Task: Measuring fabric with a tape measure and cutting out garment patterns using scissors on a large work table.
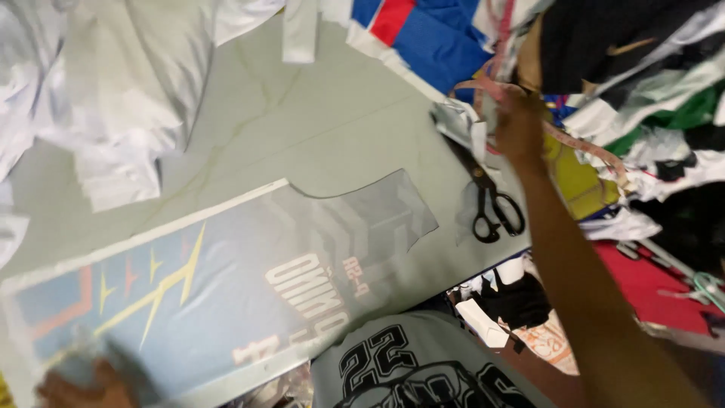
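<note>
My right hand point(519, 125) is up at 1 o'clock, arm running in from 5 o'clock, fingers closed on a small grey fabric scrap point(462, 121) with a pinkish tape strip point(581, 147) looping past the wrist (blur makes it hard to say whether the tape is also in the pinch). The black scissors point(489, 198) lie just below that hand, toward 6 o'clock from it, on the grey-green table point(317, 113); long axis runs roughly 11 to 5, blades pointing up toward the hand, handle loops at the low end. Not touching them. The right hand is clearly the nearer one. My left hand point(79, 381) is down at 8 o'clock, pressed onto the near-left end of the printed fabric panel point(226, 279); it is heavily blurred, so I cannot tell if the fingers are flat or curled around something pale there. The panel lies long, axis from 8 up to 2 o'clock, its notched end stopping a little short of the scissors, a gap of bare table between. White cloth point(113, 83) is heaped at 10 to 11 o'clock, blue-and-red fabric point(423, 30) at 12, a mixed garment pile point(642, 68) at 1 to 2. My grey printed shirt point(408, 370) fills 6 o'clock.
</note>
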